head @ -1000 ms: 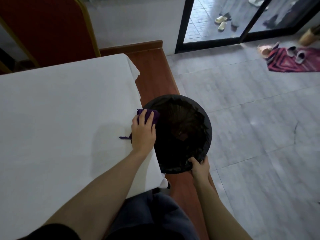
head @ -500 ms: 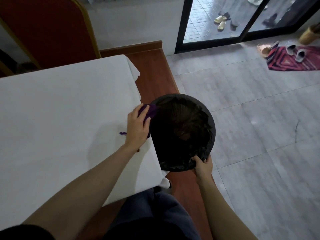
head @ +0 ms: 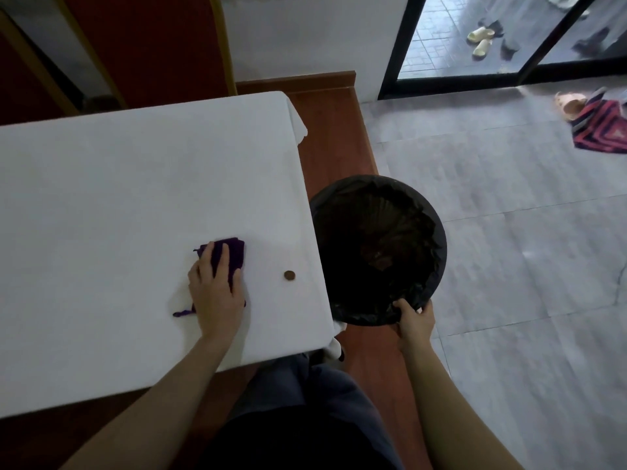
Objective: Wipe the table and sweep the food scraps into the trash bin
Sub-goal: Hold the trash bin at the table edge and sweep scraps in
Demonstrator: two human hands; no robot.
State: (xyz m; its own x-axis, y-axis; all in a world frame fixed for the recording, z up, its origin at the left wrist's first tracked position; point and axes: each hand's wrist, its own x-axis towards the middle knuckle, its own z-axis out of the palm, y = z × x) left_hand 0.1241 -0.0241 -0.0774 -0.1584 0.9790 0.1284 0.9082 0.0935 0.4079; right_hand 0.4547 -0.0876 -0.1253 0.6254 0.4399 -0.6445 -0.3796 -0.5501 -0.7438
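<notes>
A table under a white cloth (head: 101, 198) fills the left of the view. My left hand (head: 217, 293) presses flat on a purple rag (head: 230, 254) on the cloth, a hand's width in from the right edge. One small round brown scrap (head: 289, 275) lies between the rag and that edge. A round bin lined with a black bag (head: 437, 228) sits just past the table's right edge, with brown scraps inside. My right hand (head: 412, 322) grips the bin's near rim.
A wooden bench (head: 332, 137) runs along the table's right side under the bin. A red chair back (head: 146, 45) stands behind the table. Grey tiled floor (head: 526, 266) spreads to the right, with a striped mat (head: 600, 130), slippers and a glass sliding door beyond.
My left hand has drawn the rag back from the bin's rim onto the cloth, leftward and nearer. A brown scrap now shows by the table edge. My right hand stays on the bin.
</notes>
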